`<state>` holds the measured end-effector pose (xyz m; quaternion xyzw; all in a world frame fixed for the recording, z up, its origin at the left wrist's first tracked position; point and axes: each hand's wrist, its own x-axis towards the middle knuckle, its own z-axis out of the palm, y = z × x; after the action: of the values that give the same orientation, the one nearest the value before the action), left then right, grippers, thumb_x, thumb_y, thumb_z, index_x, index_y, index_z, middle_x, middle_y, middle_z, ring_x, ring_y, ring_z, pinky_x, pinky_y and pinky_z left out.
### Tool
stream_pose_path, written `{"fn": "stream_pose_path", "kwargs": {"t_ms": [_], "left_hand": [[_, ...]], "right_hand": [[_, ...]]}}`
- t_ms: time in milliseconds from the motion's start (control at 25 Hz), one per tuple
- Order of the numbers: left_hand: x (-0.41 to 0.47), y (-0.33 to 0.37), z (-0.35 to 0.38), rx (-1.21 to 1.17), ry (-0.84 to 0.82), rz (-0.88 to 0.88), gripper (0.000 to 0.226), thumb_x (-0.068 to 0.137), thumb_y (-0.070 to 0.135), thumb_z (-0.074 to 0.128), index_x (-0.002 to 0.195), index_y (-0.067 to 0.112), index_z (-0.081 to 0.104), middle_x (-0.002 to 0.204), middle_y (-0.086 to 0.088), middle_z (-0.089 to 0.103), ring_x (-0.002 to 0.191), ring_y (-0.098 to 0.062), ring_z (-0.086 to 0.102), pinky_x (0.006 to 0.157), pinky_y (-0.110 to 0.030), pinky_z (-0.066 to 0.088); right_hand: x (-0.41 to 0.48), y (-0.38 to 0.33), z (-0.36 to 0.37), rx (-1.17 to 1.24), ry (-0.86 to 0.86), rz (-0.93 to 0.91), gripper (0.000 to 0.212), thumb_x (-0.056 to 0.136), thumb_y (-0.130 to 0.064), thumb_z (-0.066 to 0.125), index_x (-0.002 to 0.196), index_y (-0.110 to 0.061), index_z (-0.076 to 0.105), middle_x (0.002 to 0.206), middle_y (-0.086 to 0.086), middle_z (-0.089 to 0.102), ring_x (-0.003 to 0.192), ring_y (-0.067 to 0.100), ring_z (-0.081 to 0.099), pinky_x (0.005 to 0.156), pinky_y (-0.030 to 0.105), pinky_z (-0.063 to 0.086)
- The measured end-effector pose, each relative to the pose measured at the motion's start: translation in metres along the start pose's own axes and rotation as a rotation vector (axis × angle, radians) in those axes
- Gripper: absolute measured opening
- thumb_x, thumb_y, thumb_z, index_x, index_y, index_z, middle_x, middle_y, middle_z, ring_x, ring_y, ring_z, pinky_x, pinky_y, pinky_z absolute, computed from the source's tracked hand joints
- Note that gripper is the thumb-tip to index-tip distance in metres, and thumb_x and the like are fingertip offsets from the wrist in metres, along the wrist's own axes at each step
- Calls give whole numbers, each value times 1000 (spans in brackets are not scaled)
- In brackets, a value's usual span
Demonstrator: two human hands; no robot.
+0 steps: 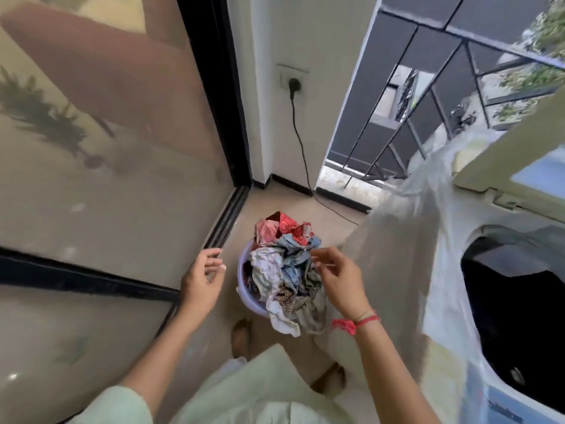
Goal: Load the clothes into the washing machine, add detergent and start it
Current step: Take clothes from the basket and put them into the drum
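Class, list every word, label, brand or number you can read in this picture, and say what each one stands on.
None can be read.
Printed mark on the washing machine, lower right corner: dark lettering, too blurred to read.
Wall socket: no lettering visible.

We see the scene through one wide-angle camera on the person's head, tilted steeply down and forward. It looks from close above the left hand and right hand, past the laundry tub, with the washing machine at the right edge.
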<state>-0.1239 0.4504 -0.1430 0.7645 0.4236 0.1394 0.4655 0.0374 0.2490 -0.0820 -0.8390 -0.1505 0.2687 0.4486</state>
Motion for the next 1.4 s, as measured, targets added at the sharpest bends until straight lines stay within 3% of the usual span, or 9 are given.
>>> {"fn": "stream_pose_path", "kwargs": {"t_ms": [80,280,480,720,920,1080,1240,1320,1400], "left_hand": [[24,-39,-5,70,-135,-52,29,85,-2,60,112,8,57,91,-6,62,84,-21,60,84,-39,51],[71,-96,0,274,-428,-220,21,87,6,56,108,8,62,98,-8,66,80,-16,57,73,-20,39],[107,-146,35,416,-560,-280,29,89,6,47,115,15,58,98,-4,66,87,-19,58,70,-22,40],[136,-190,120,490,-644,-159,40,81,5,60,120,11,56,117,-15,56,108,-33,56,92,-38,45],[160,-208,194,444,-577,-11,76,80,15,69,144,19,28,138,-15,36,121,-28,43,96,-39,41],[166,-213,223,474,-541,-88,36,85,18,66,118,9,55,125,-13,48,106,-29,52,78,-27,37],[158,-189,204,550,-539,-175,31,82,21,70,100,2,54,113,-18,54,93,-31,54,66,-27,29],[147,-175,184,575,-556,-197,30,80,23,72,95,4,54,107,-18,56,92,-32,56,67,-30,32],[135,-162,165,570,-585,-174,25,78,20,73,86,10,51,101,-13,54,89,-30,56,68,-30,36]], "right_hand": [[21,8,36,-50,4,95,24,86,3,53,101,-10,67,93,3,68,87,13,62,88,31,51],[62,54,103,-280,-154,388,28,84,-9,56,109,-16,66,111,6,69,100,22,64,89,30,49],[89,104,138,-409,-306,551,27,85,-6,51,105,-8,69,110,13,69,105,28,62,88,30,47],[98,202,181,-217,-107,858,30,84,-14,60,112,-8,65,115,15,66,107,31,60,87,30,45],[114,287,237,-187,-86,993,68,66,-58,71,117,-15,61,121,16,57,106,36,59,89,42,49],[133,298,249,-281,77,1083,36,88,-34,53,117,-15,61,131,16,43,118,37,48,100,45,38],[112,260,199,-157,244,916,13,84,-11,50,80,-5,62,107,23,48,87,34,54,83,40,44],[98,238,171,-99,306,794,27,80,-5,52,56,-13,41,78,19,48,66,26,43,66,34,38],[82,206,145,-57,345,746,38,82,-4,53,54,-18,30,59,5,40,58,23,34,59,30,28]]}}
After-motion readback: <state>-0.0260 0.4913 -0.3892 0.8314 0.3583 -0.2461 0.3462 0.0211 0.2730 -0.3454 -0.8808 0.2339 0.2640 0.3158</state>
